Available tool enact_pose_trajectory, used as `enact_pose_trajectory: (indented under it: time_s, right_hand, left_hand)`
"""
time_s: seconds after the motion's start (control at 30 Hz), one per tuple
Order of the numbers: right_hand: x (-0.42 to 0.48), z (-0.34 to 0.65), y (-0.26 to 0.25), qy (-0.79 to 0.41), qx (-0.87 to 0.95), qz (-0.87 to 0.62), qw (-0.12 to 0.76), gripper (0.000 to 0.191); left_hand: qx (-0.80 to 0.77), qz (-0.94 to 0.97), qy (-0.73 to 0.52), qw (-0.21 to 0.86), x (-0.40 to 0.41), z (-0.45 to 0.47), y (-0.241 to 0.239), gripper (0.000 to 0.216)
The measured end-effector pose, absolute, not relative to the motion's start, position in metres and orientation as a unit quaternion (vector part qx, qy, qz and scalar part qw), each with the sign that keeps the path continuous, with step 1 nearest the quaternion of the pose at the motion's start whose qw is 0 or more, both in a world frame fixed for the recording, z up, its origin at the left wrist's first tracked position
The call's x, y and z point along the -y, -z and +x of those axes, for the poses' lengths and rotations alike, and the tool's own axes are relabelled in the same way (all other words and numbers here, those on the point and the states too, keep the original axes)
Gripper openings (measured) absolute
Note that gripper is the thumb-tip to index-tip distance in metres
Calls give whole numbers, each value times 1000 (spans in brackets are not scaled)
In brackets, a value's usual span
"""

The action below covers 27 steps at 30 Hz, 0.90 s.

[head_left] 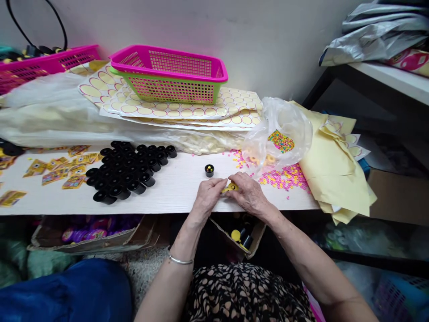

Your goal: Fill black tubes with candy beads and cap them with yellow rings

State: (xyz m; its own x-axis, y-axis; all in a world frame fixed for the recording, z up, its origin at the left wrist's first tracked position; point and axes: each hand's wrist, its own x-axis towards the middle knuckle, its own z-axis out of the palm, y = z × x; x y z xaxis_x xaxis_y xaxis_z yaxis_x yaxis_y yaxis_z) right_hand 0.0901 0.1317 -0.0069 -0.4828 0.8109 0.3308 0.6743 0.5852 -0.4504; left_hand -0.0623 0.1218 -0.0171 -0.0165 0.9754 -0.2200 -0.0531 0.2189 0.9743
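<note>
My left hand and my right hand meet at the front edge of the white table, fingers curled. Between their fingertips they pinch a small yellow piece, mostly hidden. Just beyond the hands stands one small black cup with yellow beads inside. A cluster of several empty black cups lies to the left. Pink and yellow beads are scattered to the right beside a clear plastic bag holding more coloured beads.
Stacked pink and green baskets rest on sheets of round stickers at the back. Yellow printed packets lie at left. Yellow paper hangs off the right edge. Cardboard boxes sit under the table.
</note>
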Motion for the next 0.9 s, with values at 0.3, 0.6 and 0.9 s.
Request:
enact_pose_trajectory:
  time_s: [0.3, 0.6, 0.9]
  right_hand:
    - [-121, 82, 29, -526, 518, -507, 445, 38]
    - [-120, 67, 25, -643, 303, -531, 461, 38]
    - [-123, 60, 25, -622, 284, -559, 469, 30]
  left_hand:
    - [-586, 448, -445, 507, -122, -42, 30, 24]
    - [-587, 354, -481, 547, -116, -31, 24, 26]
    - [-615, 337, -475, 532, -123, -30, 25, 19]
